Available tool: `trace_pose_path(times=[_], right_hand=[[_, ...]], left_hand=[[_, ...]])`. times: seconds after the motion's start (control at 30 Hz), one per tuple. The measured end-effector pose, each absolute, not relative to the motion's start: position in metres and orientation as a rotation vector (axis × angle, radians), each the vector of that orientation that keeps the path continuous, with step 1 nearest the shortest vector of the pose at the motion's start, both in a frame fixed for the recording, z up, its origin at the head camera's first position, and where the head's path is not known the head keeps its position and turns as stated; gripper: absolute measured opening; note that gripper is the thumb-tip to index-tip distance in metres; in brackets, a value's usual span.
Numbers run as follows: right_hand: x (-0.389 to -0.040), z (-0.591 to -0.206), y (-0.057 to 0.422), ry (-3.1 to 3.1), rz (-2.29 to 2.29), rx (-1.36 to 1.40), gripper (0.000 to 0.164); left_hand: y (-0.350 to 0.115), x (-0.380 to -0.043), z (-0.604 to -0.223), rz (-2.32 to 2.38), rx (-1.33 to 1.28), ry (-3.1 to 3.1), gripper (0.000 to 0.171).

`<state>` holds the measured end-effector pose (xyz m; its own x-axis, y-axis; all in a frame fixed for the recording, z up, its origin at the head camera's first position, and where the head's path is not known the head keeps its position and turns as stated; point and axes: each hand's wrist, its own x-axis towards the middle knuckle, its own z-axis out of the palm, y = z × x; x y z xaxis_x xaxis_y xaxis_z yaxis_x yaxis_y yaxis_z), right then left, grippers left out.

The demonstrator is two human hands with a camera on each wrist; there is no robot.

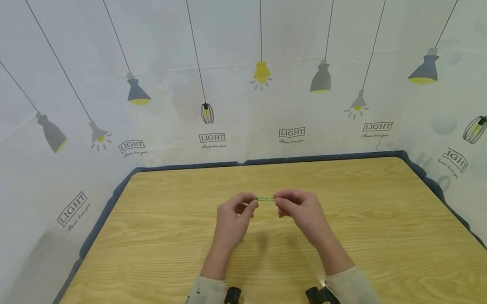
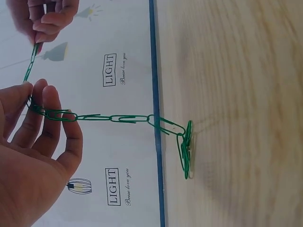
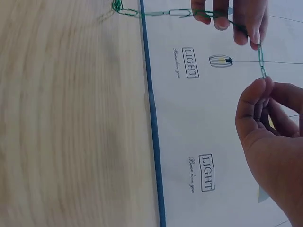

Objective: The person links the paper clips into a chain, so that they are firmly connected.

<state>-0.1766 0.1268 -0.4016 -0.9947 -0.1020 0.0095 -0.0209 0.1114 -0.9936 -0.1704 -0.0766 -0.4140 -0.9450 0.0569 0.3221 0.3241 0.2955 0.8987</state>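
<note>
A chain of green paper clips runs between and below the two hands. My left hand pinches it between thumb and forefinger, and the other left fingers lie loosely along the links. From there the chain hangs down to the tabletop, where its lower links lie bunched. My right hand pinches the chain's other end between thumb and fingertips. A short stretch of linked clips spans the gap between the hands, roughly level. The clip ends inside each pinch are hidden by fingertips.
The wooden table lies under both hands. Behind it and at both sides stands a white cloth backdrop printed with lamps and lettering, with a dark blue edge along the table. Each sleeve cuff carries a small black wrist camera.
</note>
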Motion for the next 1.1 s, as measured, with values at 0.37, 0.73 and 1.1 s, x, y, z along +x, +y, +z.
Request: trace_pose_path(times=[0.37,0.73,1.1], right_hand=[[-0.176,-0.404,0.134,2.571,-1.674,0.021,0.021],[-0.179,-0.399,0.158,2.646,-1.734,0.131,0.029],[-0.182,-0.395,0.179,2.671,-1.756,0.211,0.031]], left_hand=[[-0.082,-0.170,-0.415,-1.667,-0.361,-2.359,0.015],[-0.104,-0.171,-0.414,-1.739,-0.281,-2.383,0.017],[-0.120,-0.173,-0.420,-1.746,-0.254,-2.389,0.018]])
